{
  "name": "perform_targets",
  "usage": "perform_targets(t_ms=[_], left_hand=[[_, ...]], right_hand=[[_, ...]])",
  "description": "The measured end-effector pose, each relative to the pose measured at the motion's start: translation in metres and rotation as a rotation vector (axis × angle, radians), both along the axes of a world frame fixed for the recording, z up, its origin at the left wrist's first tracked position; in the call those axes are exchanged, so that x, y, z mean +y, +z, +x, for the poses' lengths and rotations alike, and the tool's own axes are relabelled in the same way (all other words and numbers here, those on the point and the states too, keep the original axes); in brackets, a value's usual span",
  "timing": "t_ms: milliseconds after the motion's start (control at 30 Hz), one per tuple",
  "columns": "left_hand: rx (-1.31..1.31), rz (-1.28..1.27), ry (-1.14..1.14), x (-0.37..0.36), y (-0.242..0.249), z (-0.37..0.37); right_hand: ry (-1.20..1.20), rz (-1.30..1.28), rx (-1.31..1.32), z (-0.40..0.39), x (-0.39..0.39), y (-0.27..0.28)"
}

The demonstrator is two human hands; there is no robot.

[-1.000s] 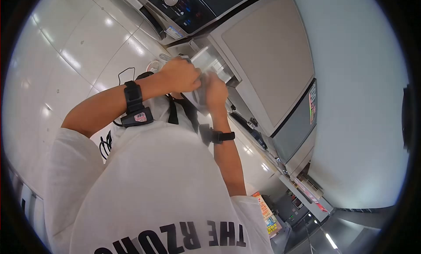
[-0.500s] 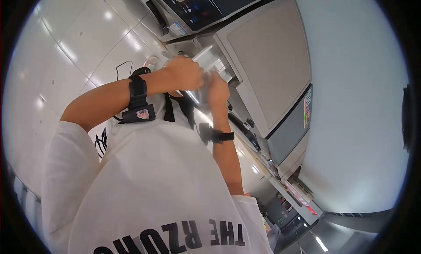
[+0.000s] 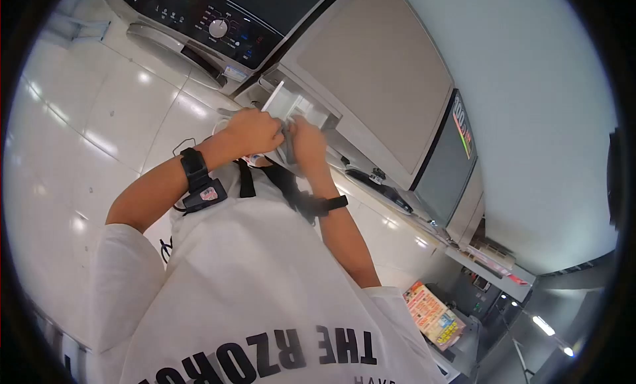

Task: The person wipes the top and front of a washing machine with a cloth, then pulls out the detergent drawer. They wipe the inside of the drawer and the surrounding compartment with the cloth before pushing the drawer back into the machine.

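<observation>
A white detergent drawer (image 3: 283,100) is pulled out from the front of a grey washing machine (image 3: 377,72). My left hand (image 3: 255,131) is closed over the drawer's grey front edge, its knuckles up. Close beside it, my right hand (image 3: 309,142), slightly blurred, has its fingers curled at the same front part. A strip of grey shows between the two hands. The gripped spots are hidden under my fingers. Both wrists wear black straps, the left with a black box (image 3: 204,195) on it.
Another washer with a dark control panel and round knob (image 3: 218,28) stands beside the grey machine. A dark glossy panel (image 3: 450,165) lies on the machine's other side. A pale wall (image 3: 543,119) rises behind. Tiled floor (image 3: 119,132) spreads to the left; a printed box (image 3: 434,314) sits lower right.
The view has shifted, bringing more of the neighbouring washer and the printed box into sight. Both hands stay at the drawer front, and the right hand is less blurred.
</observation>
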State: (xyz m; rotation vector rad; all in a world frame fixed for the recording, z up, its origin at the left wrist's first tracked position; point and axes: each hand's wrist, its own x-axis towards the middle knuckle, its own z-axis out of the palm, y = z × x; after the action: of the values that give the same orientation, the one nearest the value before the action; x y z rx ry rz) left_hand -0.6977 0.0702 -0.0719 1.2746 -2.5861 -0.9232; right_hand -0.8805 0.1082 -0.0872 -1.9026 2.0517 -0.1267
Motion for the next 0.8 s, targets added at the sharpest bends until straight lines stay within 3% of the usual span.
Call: perform_targets(t_ms=[500, 533, 800], left_hand=[[-0.073, 0.182, -0.120, -0.018, -0.002, -0.003], [-0.107, 0.271, -0.121, -0.021, 0.001, -0.004], [-0.062, 0.242, -0.121, -0.020, -0.001, -0.003]], right_hand=[[0.039, 0.089, 0.200, 0.007, -0.009, -0.003], [0.069, 0.015, 0.158, 0.006, -0.004, -0.001], [0.066, -0.024, 0.124, 0.011, -0.004, 0.006]])
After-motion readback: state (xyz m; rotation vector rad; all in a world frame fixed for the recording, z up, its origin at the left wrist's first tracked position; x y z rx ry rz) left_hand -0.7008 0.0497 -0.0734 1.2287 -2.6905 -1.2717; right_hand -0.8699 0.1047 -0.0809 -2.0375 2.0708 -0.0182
